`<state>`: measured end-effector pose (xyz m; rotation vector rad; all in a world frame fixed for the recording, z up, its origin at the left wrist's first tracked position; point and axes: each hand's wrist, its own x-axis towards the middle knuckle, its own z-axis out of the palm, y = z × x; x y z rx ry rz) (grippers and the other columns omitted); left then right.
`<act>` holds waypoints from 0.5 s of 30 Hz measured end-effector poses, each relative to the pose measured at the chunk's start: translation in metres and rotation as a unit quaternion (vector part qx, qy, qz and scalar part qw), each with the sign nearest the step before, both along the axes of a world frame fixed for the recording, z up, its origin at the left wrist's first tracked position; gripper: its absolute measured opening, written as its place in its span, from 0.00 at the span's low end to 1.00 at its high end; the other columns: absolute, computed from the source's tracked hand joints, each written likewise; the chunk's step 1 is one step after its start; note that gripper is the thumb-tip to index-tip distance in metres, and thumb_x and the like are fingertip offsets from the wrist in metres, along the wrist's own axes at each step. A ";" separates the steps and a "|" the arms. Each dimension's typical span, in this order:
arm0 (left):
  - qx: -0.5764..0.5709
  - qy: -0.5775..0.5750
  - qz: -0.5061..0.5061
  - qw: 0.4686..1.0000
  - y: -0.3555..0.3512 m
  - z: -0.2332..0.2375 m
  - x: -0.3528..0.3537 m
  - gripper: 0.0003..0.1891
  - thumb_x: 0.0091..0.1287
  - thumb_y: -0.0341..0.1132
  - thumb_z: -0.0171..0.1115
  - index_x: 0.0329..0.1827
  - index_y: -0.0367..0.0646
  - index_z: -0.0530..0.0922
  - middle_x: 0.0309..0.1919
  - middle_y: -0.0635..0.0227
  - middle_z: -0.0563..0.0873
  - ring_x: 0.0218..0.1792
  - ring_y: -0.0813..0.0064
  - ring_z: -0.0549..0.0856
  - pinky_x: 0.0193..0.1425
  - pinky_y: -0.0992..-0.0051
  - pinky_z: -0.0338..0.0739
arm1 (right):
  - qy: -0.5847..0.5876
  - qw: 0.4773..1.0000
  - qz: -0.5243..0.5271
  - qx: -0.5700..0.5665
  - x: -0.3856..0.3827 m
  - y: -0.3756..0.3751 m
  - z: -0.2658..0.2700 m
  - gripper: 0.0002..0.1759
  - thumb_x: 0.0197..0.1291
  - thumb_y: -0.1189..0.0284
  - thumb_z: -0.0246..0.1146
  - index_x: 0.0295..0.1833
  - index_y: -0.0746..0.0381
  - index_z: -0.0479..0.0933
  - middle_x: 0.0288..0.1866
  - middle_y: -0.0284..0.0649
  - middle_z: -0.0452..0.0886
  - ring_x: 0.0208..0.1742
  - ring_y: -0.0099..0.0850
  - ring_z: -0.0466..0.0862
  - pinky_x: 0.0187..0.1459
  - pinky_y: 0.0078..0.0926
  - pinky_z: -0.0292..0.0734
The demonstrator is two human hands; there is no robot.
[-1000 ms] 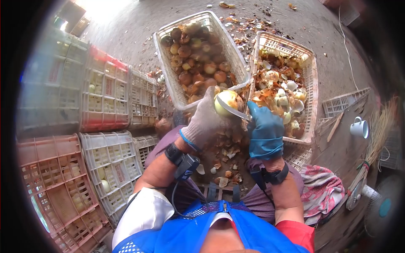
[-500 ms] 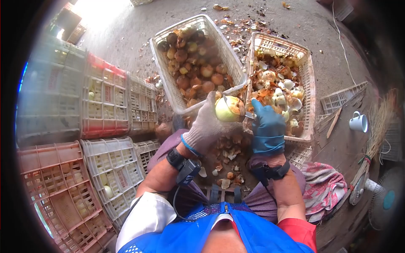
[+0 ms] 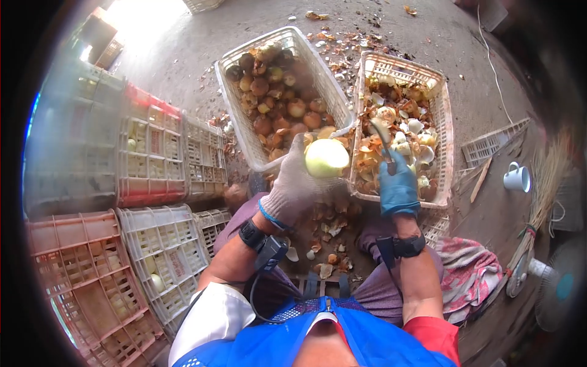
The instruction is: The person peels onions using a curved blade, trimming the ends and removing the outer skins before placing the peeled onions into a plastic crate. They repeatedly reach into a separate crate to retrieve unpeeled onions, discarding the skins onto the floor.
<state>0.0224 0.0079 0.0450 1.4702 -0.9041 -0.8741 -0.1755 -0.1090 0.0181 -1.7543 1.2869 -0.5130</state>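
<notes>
A pale, mostly peeled onion rests in my left hand, which wears a whitish knit glove and is closed around it. My right hand, in a blue rubber glove, is wrapped round the handle of a small knife. The blade points up and away, above the near left part of the peel crate, apart from the onion. Brown unpeeled onions fill much of the white crate ahead of my left hand. Onion skins and pale scraps lie in the peel crate.
Stacked crates holding pale onions stand at my left. Loose peels litter the floor between my legs. To the right are a white mug, a pink and white cloth, a straw broom and a fan.
The knife and my right hand have moved right, off the onion and over the peel crate. Brown skin on the onion's right side is gone, showing a pale surface.
</notes>
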 end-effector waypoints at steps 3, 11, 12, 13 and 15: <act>0.004 0.041 0.008 0.999 0.000 0.006 -0.001 0.49 0.52 0.41 0.89 0.69 0.33 0.64 0.50 0.59 0.88 0.52 0.73 0.88 0.56 0.70 0.85 | -0.189 0.934 0.058 0.297 0.010 0.014 0.014 0.19 0.72 0.72 0.68 0.66 0.58 0.82 0.45 0.29 0.89 0.36 0.17 0.84 0.36 0.19 0.78; 0.067 -0.101 0.007 0.993 -0.006 0.018 -0.005 0.52 0.41 0.39 0.93 0.71 0.43 0.70 0.59 0.63 0.84 0.61 0.71 0.83 0.68 0.67 0.80 | -0.264 0.914 0.024 0.306 0.016 0.026 0.042 0.19 0.71 0.70 0.68 0.66 0.61 0.83 0.40 0.29 0.89 0.28 0.13 0.75 0.30 0.13 0.71; 0.069 -0.090 -0.004 0.993 -0.006 0.020 -0.004 0.52 0.42 0.38 0.93 0.72 0.43 0.70 0.59 0.62 0.84 0.61 0.71 0.83 0.68 0.68 0.80 | -0.269 0.919 0.019 0.288 0.016 0.025 0.047 0.18 0.72 0.71 0.67 0.65 0.61 0.83 0.40 0.29 0.89 0.27 0.12 0.75 0.30 0.13 0.71; 0.073 -0.080 -0.017 0.994 -0.005 0.021 -0.002 0.52 0.42 0.37 0.93 0.72 0.43 0.70 0.59 0.62 0.84 0.61 0.72 0.83 0.68 0.68 0.80 | -0.274 0.923 0.013 0.271 0.016 0.024 0.049 0.18 0.72 0.71 0.67 0.65 0.60 0.83 0.40 0.29 0.88 0.27 0.12 0.75 0.30 0.13 0.71; 0.076 -0.035 -0.046 0.995 -0.004 0.020 -0.001 0.51 0.45 0.37 0.91 0.73 0.43 0.69 0.59 0.62 0.84 0.61 0.72 0.83 0.67 0.68 0.81 | -0.268 0.929 0.021 0.254 0.019 0.020 0.052 0.17 0.72 0.72 0.66 0.63 0.61 0.84 0.40 0.30 0.89 0.27 0.12 0.75 0.30 0.13 0.71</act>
